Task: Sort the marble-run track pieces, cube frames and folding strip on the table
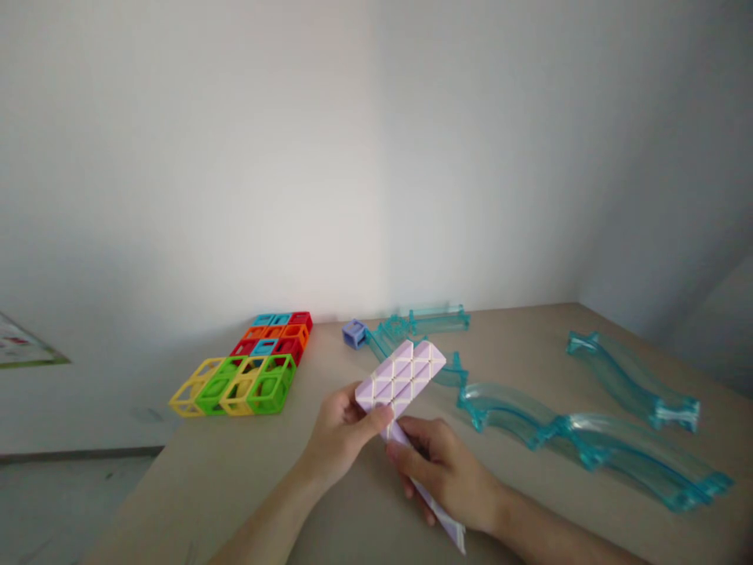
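Note:
Held in front of me above the table is a lilac snake puzzle [402, 375] with pale edges, made of hinged wedge segments. Its upper part is folded into side-by-side rows, and a single straight length runs down to the lower right. My left hand [347, 428] grips the folded part at its lower left, thumb across the face. Around the straight length, just below the fold, my right hand [444, 471] is closed. The palm hides part of that length, and its tip shows beneath the hand.
Coloured open-frame cubes [259, 384] sit in a block at left. A periwinkle cube [354, 333] stands near the wall, joined or touching clear teal track pieces [511, 404] that stretch right. Another curved teal track [629, 377] lies apart at far right. The table's left edge [138, 486] slopes nearby.

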The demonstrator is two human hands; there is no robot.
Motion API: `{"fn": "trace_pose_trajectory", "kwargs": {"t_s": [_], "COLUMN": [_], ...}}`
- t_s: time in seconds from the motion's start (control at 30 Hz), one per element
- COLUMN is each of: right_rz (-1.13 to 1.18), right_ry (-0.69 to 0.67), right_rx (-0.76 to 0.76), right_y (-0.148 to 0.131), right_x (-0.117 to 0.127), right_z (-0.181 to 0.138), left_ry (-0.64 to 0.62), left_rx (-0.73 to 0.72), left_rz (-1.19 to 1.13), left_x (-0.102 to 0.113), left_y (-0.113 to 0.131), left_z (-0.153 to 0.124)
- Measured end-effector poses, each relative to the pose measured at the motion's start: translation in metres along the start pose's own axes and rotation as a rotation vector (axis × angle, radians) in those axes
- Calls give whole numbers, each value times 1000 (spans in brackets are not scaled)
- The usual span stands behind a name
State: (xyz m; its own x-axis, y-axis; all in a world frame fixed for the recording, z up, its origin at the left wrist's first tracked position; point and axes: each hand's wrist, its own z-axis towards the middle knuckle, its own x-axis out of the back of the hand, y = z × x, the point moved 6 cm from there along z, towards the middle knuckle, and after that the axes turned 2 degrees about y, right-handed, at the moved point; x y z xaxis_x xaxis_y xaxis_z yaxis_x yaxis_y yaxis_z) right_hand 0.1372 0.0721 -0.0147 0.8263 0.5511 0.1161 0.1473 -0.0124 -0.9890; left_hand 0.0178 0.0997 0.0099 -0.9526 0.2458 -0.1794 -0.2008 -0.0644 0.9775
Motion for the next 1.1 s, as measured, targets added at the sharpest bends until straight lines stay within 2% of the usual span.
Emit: {"fn": "trace_pose_trajectory", "kwargs": {"t_s": [0.23,0.47,0.77,0.97,1.1], "right_rz": [54,122,182,99,72], "right_ry": [-53,-156,-59,-169,-197], "right_rx": [32,21,-53,-55,-62], "right_y": [-2,1,0,-2,0], "right_x": [-1,-4,-3,-10,-12], "right_z": [-2,-4,-1,-4,-5], "left_ry": [-109,-155,-184,-228,-238], "left_rx": [-9,-7,39,156,162], "left_rz": [-72,-125,13,104,148], "left_x": [-1,-2,2,2,2], "left_y": [4,0,1,-4,-2], "left_z": [-2,-6,-5,-7,-8]}}
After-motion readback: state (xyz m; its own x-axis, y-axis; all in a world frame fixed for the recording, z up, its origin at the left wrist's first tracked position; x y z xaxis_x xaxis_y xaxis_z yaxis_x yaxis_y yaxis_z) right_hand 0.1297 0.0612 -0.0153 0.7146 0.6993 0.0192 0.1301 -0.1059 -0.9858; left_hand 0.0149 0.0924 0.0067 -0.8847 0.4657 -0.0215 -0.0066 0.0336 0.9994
